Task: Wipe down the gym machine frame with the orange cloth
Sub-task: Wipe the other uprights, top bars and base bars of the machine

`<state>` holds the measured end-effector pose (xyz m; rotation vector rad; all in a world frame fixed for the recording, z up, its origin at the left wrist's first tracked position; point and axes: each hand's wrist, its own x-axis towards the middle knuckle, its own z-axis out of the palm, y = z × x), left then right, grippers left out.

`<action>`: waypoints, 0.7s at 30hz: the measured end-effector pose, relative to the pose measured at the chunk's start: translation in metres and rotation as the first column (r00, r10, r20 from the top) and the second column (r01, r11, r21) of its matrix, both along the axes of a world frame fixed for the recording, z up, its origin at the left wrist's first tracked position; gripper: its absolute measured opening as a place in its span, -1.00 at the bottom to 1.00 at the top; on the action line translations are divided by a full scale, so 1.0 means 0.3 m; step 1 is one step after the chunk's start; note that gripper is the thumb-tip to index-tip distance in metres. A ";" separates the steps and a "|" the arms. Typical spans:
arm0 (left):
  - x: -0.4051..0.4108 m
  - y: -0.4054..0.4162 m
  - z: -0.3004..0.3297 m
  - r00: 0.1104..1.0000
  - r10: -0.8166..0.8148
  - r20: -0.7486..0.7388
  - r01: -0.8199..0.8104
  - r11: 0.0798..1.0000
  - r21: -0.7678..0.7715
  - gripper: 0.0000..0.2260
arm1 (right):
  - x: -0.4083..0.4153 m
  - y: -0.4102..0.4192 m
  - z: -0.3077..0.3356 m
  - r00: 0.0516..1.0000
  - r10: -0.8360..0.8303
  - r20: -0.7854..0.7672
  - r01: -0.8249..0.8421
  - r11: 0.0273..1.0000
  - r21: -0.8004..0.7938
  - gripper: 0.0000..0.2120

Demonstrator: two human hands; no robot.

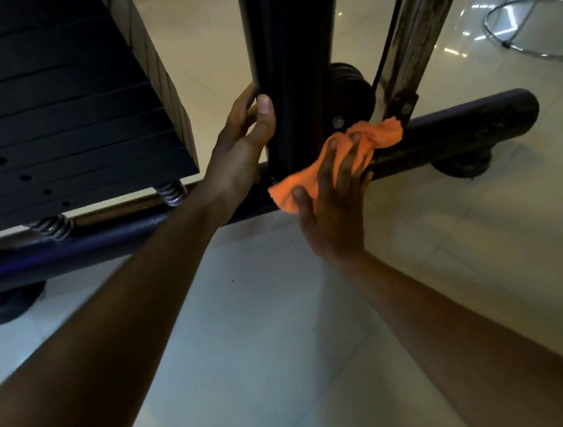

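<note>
The orange cloth [333, 160] is pressed by the right hand [333, 208] against the junction where the dark upright post [291, 74] meets the low base bar [454, 127] of the gym machine frame, just at three o'clock of the post's foot. The right hand's fingers [331, 160] are spread flat over the cloth, pressing rather than clenched. The upright post is gripped by the left hand [242, 141], with the thumb on its near face and the other fingers wrapped out of sight round its nine o'clock edge; it appears to be used for steadying.

The wiping is judged to be under way but far from complete. Scuffed, dull patches are seen along the base bar toward three o'clock, and the slanted metal strut [420, 27] at one o'clock looks tarnished, so both are probably untouched. The stretch of bar toward nine o'clock, under the weight stack [57, 114] and its springs [51, 227], also seems left to do. Whether the upright has been cleaned cannot be told, since it is too dark.
</note>
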<state>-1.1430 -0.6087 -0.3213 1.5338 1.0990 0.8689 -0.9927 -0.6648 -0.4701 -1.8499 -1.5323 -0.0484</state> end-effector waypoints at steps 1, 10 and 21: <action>0.000 0.006 -0.012 1.000 -0.004 -0.013 0.005 1.000 0.007 -0.48 | -0.050 0.011 0.025 0.990 -0.023 -0.136 0.028 0.999 0.030 -0.23; -0.035 0.047 -0.140 0.993 -0.039 -0.108 0.040 0.999 0.005 -0.25 | 0.055 0.000 -0.035 0.971 0.004 0.241 0.010 0.998 -0.058 -0.14; -0.039 0.054 -0.145 0.993 -0.089 -0.083 0.087 0.996 -0.032 -0.28 | -0.086 0.016 0.008 0.989 -0.131 -0.074 0.128 0.990 -0.052 -0.16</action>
